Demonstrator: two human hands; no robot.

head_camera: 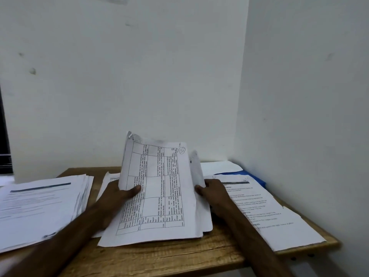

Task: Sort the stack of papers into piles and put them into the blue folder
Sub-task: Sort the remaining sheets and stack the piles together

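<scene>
Where the white wall (139, 76) turned a corner, the wooden counter (179, 256) carried all the paperwork. The largest pile of papers (40, 206) lay at the counter's left end. A second pile (269, 212) lay at the right end, partly covering the blue folder (247, 174), which lay flat in the far right corner with only a strip of blue showing. The stack of papers (159, 196) occupied the centre, its near edge on the counter and its upper sheets raised upright, a printed table facing the camera. The left hand (117, 194) gripped the raised sheets at their left edge, thumb on the front. The right hand (213, 194) held the right edge, fingers curled round it.
</scene>
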